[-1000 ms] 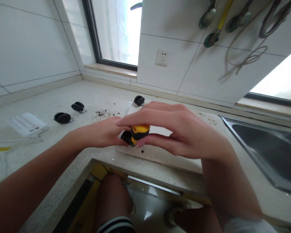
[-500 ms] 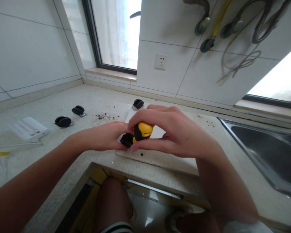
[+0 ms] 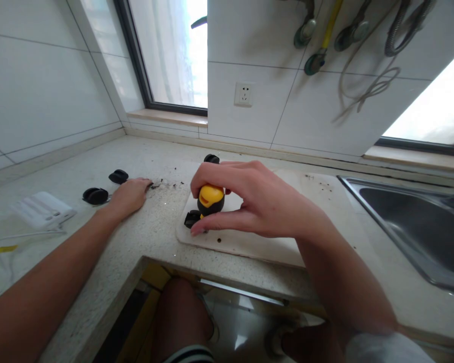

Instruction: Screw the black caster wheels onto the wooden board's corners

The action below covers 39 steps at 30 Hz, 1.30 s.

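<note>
My right hand is wrapped round the yellow and black handle of a screwdriver. Its tip is hidden. The screwdriver stands beside a black caster wheel near the left end of a white board, which lies on the counter. My left hand rests on the counter, its fingers stretched toward small dark screws and touching their edge. Another black caster is at the board's far corner, partly behind my right hand.
Two loose casters lie to the left, near a white box-like device with a cable. A steel sink is at the right. An opening with the counter's front edge lies over my legs.
My left hand has let go of the near caster on the board and moved left to the dark screws. My right hand stays on the screwdriver, which leans a little differently.
</note>
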Tool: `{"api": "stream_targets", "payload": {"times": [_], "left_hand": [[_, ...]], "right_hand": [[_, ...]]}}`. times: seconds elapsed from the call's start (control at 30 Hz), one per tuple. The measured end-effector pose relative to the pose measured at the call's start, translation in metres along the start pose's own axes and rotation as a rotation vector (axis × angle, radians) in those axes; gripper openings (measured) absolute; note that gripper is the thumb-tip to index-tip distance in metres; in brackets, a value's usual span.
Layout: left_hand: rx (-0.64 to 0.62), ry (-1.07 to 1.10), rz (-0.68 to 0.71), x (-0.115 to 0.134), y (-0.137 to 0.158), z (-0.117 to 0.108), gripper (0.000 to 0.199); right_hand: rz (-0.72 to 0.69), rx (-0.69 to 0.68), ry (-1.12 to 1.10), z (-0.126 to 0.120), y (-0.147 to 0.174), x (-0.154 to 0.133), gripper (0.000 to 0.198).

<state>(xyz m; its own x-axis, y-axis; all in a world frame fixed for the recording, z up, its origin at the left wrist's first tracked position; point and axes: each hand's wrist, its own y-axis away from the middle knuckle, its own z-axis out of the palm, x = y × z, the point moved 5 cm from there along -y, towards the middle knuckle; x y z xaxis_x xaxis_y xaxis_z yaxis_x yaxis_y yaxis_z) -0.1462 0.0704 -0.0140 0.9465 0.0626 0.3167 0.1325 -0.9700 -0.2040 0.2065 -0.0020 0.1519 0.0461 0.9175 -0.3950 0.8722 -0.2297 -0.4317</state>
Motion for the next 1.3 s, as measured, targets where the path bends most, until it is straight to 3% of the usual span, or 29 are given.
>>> {"api": "stream_targets", "payload": {"times": [0.1, 0.2, 0.37, 0.57, 0.73, 0.8, 0.93, 1.13, 1.3], "left_hand": [[-0.062, -0.246, -0.064, 0.007, 0.006, 0.003, 0.036], [-0.082, -0.344, -0.082, 0.014, 0.009, 0.000, 0.042], [-0.075, -0.338, -0.083, 0.018, 0.010, -0.004, 0.045], [0.043, -0.211, -0.056, 0.011, 0.007, -0.004, 0.029], [0.341, 0.246, 0.147, 0.005, 0.004, -0.020, 0.035], [0.373, 0.315, 0.181, 0.009, 0.002, -0.028, 0.030], [0.248, 0.495, -0.017, 0.037, 0.000, -0.033, 0.010], [0.123, 1.332, -0.164, 0.101, 0.017, -0.028, 0.019], [0.042, 1.597, -0.213, 0.125, 0.027, -0.029, 0.012]], "right_hand": [[0.041, 0.051, 0.092, 0.001, -0.001, 0.002, 0.034], [0.027, 0.019, 0.041, 0.000, 0.001, 0.000, 0.027], [-0.012, -0.107, -0.097, -0.002, 0.005, -0.002, 0.027], [0.049, 0.005, 0.055, -0.003, 0.002, 0.002, 0.030], [0.083, 0.068, 0.048, 0.000, -0.001, 0.007, 0.036], [0.083, 0.147, -0.033, -0.003, -0.001, 0.008, 0.036], [0.159, 0.424, -0.119, -0.014, 0.004, 0.014, 0.039], [0.217, 0.840, -0.071, -0.030, 0.013, 0.031, 0.049], [0.230, 0.946, -0.053, -0.035, 0.016, 0.037, 0.057]]}}
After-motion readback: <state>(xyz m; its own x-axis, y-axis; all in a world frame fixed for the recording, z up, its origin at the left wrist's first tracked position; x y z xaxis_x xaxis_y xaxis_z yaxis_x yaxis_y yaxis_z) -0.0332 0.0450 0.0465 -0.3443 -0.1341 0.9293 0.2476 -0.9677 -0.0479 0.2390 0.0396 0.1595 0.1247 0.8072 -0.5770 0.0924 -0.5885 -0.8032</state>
